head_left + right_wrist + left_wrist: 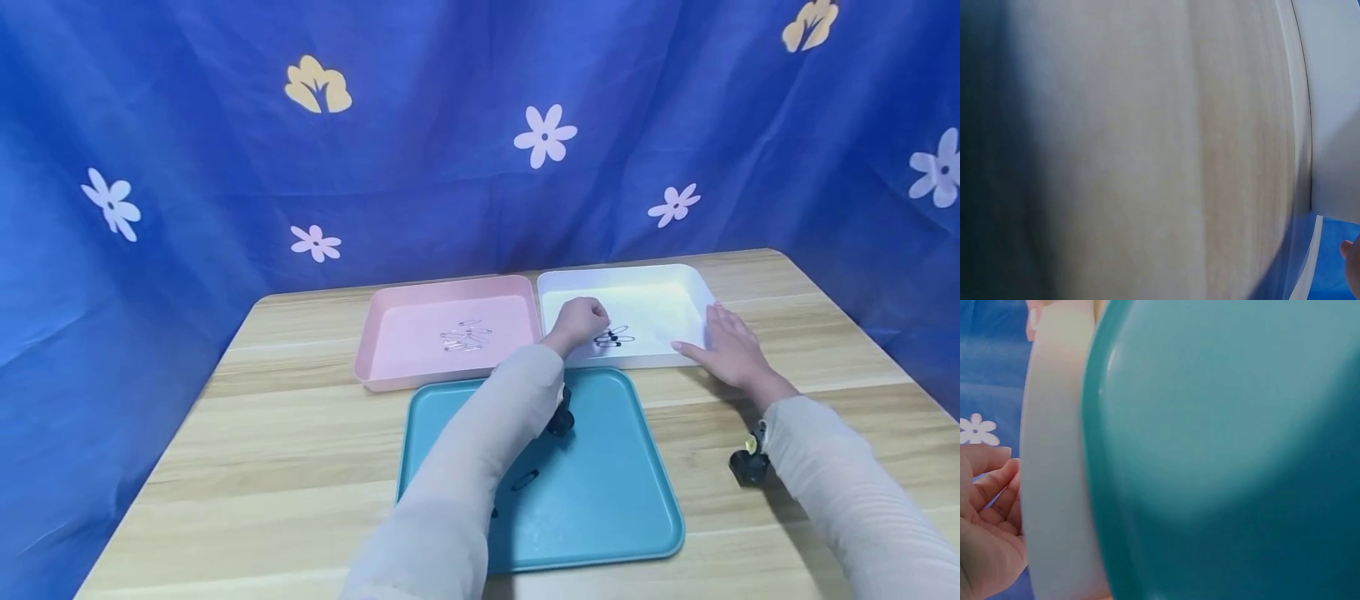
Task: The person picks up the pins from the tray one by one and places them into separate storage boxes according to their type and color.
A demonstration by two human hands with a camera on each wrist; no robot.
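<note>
In the head view my left hand [579,322] is over the left part of a white tray [660,360], its fingers bent, beside several black safety pins [613,337]. The left wrist view shows its thumb and fingertips close together; whether they pinch a pin cannot be made out. My right hand [727,346] lies against the white tray's right side, thumb spread toward the front rim and fingers extended. A black safety pin [525,480] lies on the teal tray [600,533]; something small and dark beside it is partly hidden by my left sleeve.
Left of the white tray stands a pink tray [390,379] with several silver safety pins [465,337]. All the trays sit on a wooden table [247,467]. A blue flowered curtain [420,167] hangs behind. Black wrist devices sit below both forearms.
</note>
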